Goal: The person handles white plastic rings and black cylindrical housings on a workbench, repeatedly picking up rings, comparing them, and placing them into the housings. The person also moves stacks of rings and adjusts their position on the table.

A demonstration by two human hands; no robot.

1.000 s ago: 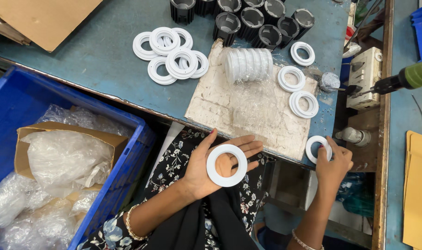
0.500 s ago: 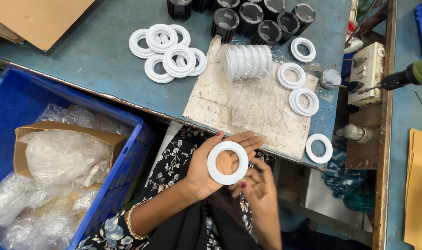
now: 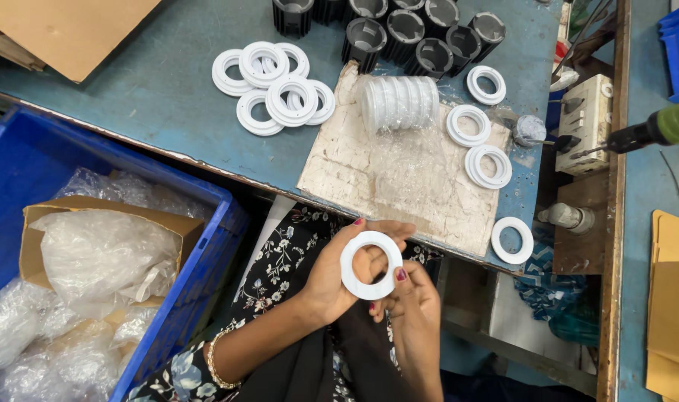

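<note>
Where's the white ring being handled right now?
Head view, low centre: the white ring sits between left hand and right hand, just below the workbench edge.

Clear sleeve of rings: we are seeing a transparent plastic wrap (image 3: 399,103) holding a row of white rings, lying on its side well above both hands (image 3: 354,275) on the worn board.
Loose film: its clear tail (image 3: 414,160) is spreading flat toward the hands.
Cardboard box: an open brown box (image 3: 94,223) is sitting in the blue crate (image 3: 27,156), left of the left hand.
Plastic bags: crumpled clear bags (image 3: 101,257) are filling that box and spilling below it (image 3: 34,342).
Labels, signs, screens: we are finding none.
</note>
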